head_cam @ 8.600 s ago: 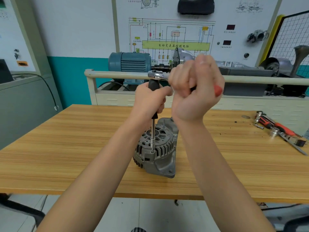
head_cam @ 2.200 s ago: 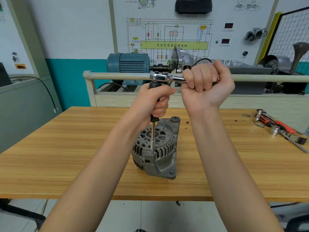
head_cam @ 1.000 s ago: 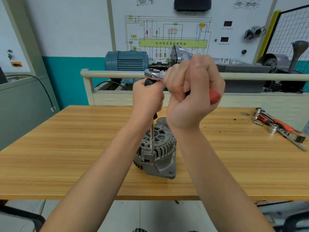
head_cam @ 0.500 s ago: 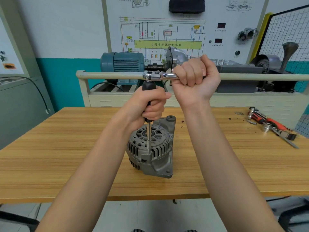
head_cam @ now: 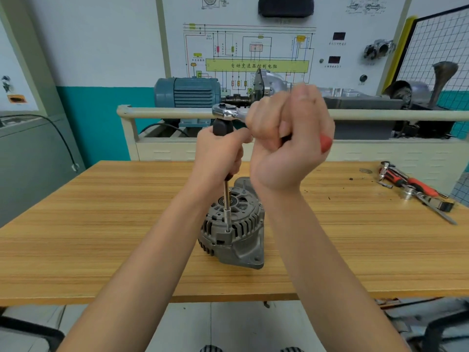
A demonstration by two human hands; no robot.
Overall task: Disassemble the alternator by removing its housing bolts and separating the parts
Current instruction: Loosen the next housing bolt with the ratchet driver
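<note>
A grey alternator (head_cam: 234, 229) stands on the wooden table (head_cam: 101, 237), vented face up. A long driver shaft (head_cam: 226, 204) runs straight down into a bolt hole on its top rim. My left hand (head_cam: 218, 153) grips the black driver handle (head_cam: 220, 126) upright. A chrome ratchet head (head_cam: 227, 112) sits on top of that handle. My right hand (head_cam: 289, 143) is clenched around the ratchet's handle, whose red end (head_cam: 325, 143) sticks out toward me on the right.
Loose tools with red grips and a socket (head_cam: 416, 190) lie at the table's right rear. Behind the table runs a cream rail (head_cam: 162, 113), with a blue motor (head_cam: 187, 92) and a wiring-diagram board (head_cam: 253, 52) beyond it.
My right hand has swung the ratchet handle from pointing right along the rail to pointing toward me, the red end now showing. The left hand stays on the driver.
</note>
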